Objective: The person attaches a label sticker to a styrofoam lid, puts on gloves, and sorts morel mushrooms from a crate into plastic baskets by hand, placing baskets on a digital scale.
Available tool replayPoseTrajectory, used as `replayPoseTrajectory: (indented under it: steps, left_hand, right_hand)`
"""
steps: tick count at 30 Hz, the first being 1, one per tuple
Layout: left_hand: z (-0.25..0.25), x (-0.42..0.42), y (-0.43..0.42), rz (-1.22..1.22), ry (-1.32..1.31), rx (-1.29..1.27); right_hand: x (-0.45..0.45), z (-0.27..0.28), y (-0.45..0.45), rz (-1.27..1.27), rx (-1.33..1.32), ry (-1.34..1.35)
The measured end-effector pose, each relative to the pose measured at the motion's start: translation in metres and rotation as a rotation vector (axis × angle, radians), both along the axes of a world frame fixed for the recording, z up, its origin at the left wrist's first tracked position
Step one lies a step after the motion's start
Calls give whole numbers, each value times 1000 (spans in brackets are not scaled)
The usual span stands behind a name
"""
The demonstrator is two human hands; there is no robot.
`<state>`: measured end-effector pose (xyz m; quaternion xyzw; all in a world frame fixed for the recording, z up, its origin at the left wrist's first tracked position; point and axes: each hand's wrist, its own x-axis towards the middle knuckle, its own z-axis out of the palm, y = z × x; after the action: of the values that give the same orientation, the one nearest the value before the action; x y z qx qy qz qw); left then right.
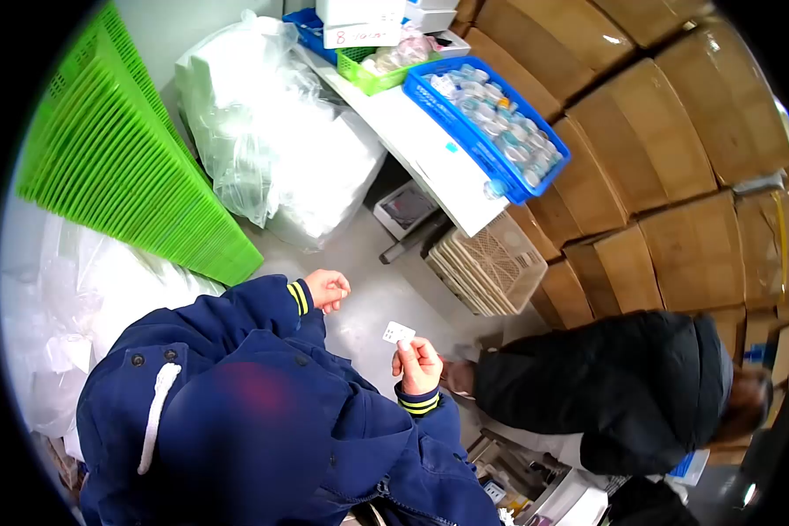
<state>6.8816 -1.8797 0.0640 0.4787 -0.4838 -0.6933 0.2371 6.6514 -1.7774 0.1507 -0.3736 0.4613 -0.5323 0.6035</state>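
White card (398, 332): small, flat, with a few dark marks too small to read. Position: held up over the floor (373, 285), well apart from the counter (430, 162), out past its near corner. Handling, estimated: very light, probably thin and fairly stiff; would crease if squeezed across the middle, and may slip if the surface is glossy. Best hold: a light pinch at one edge or corner, marks left uncovered. My right hand (419, 364) has this hold, thumb and forefinger closed on the edge nearest me, the other fingers curled in. My left hand (327, 290) is apart from the card, fingers loosely half-curled, nothing visible in it. Further out: a blue tray (465, 131) of small clear containers (508, 127) along the counter's right edge; one loose container (494, 188) beside it, close to the near corner. Beyond my right hand, a person in a black jacket (600, 390).
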Motion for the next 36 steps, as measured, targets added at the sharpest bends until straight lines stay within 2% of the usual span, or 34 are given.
replayPoseTrajectory:
  steps: [2, 6, 9, 11, 13, 15, 17, 19, 21, 24, 27, 32, 34, 36]
  left_hand:
    - [-18, 21, -46, 97, 53, 43]
    - [-16, 44, -120, 101, -44, -33]
    - [-9, 58, -169, 156, -119, 3]
    - [-8, 64, -200, 199, -240, -14]
    - [-33, 79, -228, 305, -209, -86]
    - [-28, 92, -250, 470, -304, -154]
    - [-67, 137, -289, 609, -433, -329]
    - [-88, 181, -323, 744, -530, -390]
    - [-118, 230, -356, 880, -590, -344]
    - [-165, 295, -403, 985, -511, -279]
    - [-209, 339, -425, 1050, -421, -74]
    - [-216, 391, -435, 1485, 126, 473]
    - [-215, 408, -441, 1534, 235, 566]
    - [-216, 411, -446, 1497, 245, 520]
  right_hand:
    - [12, -2, -51, 1, 55, -3]
    - [23, -3, -126, -52, 66, -2]
    - [24, -7, -163, -42, 74, 21]
    - [19, -9, -188, -19, 118, -21]
    - [17, -13, -217, 52, 147, 35]
    - [20, -22, -244, 103, 179, 7]
    - [27, -19, -277, 159, 189, 53]
    - [34, -17, -296, 191, 178, 89]
    - [43, -18, -314, 217, 203, 156]
    - [67, -30, -338, 190, 246, 177]
    - [108, -43, -362, 106, 353, 174]
    - [182, -43, -390, 218, 391, 191]
    - [202, -42, -401, 228, 363, 202]
    - [215, -41, -410, 216, 374, 223]
